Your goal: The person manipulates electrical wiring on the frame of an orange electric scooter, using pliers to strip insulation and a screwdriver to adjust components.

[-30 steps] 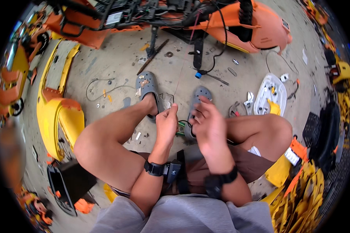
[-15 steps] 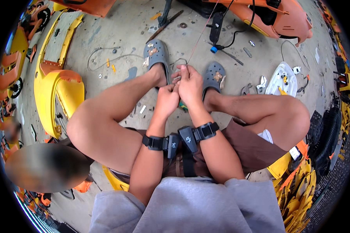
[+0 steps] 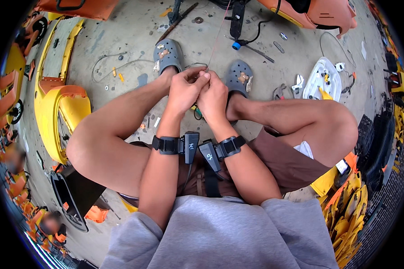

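Observation:
My hands meet between my knees, over the floor. A thin reddish wire [image 3: 216, 38] runs taut from my fingertips up toward the top of the view. My left hand [image 3: 184, 92] is closed, its thumb and forefinger pinched at the wire's near end. My right hand [image 3: 214, 96] presses against it, fingers curled round the same end. The fingers hide most of that end. A thin dark cable [image 3: 139, 60] loops over the floor toward my hands. Below the hands, a small green and yellow thing [image 3: 195, 110] shows in part.
A yellow body panel [image 3: 49, 112] lies at the left. An orange body panel [image 3: 318, 15] and a black device with a blue end [image 3: 236, 27] are ahead. At the right are a white shell [image 3: 323, 80], pliers [image 3: 279, 92] and stacked yellow panels [image 3: 345, 219]. People are at the far left.
My hands have shifted slightly left and up, and my left hand now has its thumb up against the right. The view has moved a little. The large blurred head at lower left is gone.

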The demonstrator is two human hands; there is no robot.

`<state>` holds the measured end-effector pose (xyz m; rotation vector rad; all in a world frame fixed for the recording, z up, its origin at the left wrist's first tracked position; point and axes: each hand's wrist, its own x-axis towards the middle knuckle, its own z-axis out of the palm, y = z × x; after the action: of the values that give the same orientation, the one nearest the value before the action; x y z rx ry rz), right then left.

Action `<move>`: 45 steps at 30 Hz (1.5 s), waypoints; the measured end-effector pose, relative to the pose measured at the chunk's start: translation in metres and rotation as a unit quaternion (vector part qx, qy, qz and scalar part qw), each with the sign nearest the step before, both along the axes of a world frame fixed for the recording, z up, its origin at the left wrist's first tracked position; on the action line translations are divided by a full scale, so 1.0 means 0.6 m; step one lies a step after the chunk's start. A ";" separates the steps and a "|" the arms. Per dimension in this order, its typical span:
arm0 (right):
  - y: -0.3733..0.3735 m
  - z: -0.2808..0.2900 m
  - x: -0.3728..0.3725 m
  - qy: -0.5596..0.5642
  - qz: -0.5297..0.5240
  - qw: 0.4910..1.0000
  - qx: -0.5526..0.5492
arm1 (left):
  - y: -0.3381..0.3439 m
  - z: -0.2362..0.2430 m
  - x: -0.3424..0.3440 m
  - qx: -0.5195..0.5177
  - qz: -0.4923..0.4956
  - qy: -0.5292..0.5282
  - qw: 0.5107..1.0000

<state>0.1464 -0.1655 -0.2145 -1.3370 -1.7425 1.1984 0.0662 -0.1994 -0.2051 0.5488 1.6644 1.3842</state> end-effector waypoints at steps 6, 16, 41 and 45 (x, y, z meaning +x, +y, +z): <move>0.000 -0.006 0.007 -0.032 0.006 0.999 0.010 | -0.006 -0.003 -0.002 -0.016 -0.026 -0.075 0.997; -0.012 -0.050 0.022 -0.113 0.028 0.993 0.032 | -0.021 -0.053 0.008 -0.062 0.010 -0.156 0.986; 0.030 -0.032 0.026 0.039 0.006 0.997 -0.062 | -0.021 -0.030 -0.011 -0.020 -0.038 0.110 0.993; 0.025 -0.033 0.007 0.106 0.076 0.966 -0.222 | -0.041 -0.034 0.017 -0.089 -0.119 0.180 0.972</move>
<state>0.1507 -0.1502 -0.2341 -1.2725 -1.4966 1.8294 0.0766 -0.2242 -0.2256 0.9021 1.9129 0.9906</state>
